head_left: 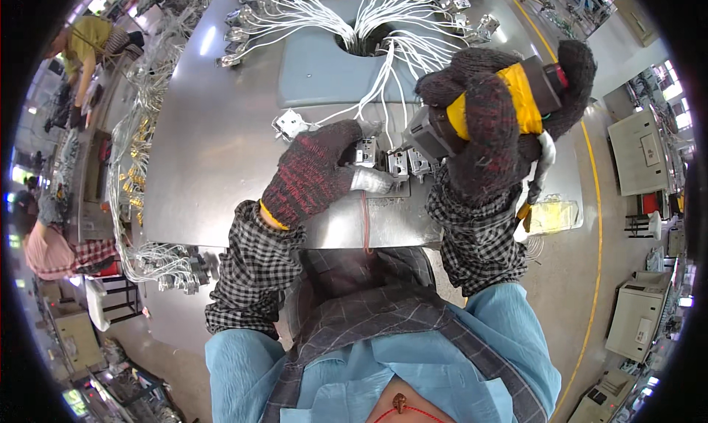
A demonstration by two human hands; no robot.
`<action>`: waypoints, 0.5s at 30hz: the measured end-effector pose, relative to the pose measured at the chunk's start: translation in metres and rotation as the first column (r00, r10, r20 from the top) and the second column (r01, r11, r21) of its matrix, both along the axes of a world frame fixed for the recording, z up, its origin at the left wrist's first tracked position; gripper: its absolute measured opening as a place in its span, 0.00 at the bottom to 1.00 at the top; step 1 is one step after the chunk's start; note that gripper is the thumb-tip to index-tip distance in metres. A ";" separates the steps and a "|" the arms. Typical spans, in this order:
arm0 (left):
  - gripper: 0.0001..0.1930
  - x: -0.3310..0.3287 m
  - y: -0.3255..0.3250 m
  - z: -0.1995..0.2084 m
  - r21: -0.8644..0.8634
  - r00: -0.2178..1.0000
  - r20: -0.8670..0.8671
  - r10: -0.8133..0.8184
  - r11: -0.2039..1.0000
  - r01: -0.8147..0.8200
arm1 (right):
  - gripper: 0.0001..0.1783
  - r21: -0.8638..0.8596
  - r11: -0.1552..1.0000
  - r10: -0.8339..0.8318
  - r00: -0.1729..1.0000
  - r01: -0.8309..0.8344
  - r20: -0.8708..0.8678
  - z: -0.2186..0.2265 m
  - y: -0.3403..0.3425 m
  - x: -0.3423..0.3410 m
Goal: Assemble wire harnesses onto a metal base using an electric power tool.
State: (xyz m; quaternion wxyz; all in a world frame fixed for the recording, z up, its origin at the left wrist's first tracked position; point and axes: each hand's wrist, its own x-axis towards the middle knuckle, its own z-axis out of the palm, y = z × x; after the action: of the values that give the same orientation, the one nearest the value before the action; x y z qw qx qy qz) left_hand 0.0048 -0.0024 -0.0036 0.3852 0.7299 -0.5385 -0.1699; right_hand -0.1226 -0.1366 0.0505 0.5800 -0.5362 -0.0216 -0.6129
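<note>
My left hand (313, 171), in a dark red-and-black knit glove with pale fingertips, has its thumb and fingers closed around a small silver metal connector housing (366, 153) near the table's front edge. In my right hand (488, 124), also gloved, is a cordless screwdriver (435, 133) with a black body wrapped in yellow tape. Its nose points left at a second metal housing (398, 163) beside the first. White cables (385, 91) run from these housings to the hole. Another housing (290, 124) lies beyond my left hand.
The metal table (199, 157) carries a grey plate (310, 76) with a round hole, where many white cables fan out to several connectors. Red wires (366, 224) hang over the front edge. A yellow-labelled clear box (553, 216) sits at right. Cable bundles (133, 165) and co-workers are at left.
</note>
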 end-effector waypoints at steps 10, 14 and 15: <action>0.37 -0.010 -0.005 0.008 0.179 0.994 0.112 0.014 0.983 -0.034 | 0.44 -0.128 0.987 -0.110 0.992 0.101 -0.069 0.001 0.008 0.003; 0.35 -0.013 -0.002 0.020 0.168 0.995 0.093 -0.036 0.986 0.020 | 0.45 -0.206 0.979 -0.002 0.999 -0.009 -0.053 -0.016 0.003 0.011; 0.35 -0.005 0.000 0.017 0.165 0.995 0.096 -0.027 0.986 0.011 | 0.45 -0.162 0.978 0.120 0.989 -0.133 -0.090 -0.024 -0.001 0.011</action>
State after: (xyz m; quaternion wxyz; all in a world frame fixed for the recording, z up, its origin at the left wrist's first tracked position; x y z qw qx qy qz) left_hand 0.0000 -0.0025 0.0129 0.2949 0.7615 -0.5480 -0.1813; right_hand -0.1115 -0.1375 0.0261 0.5709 -0.6048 -0.0841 -0.5489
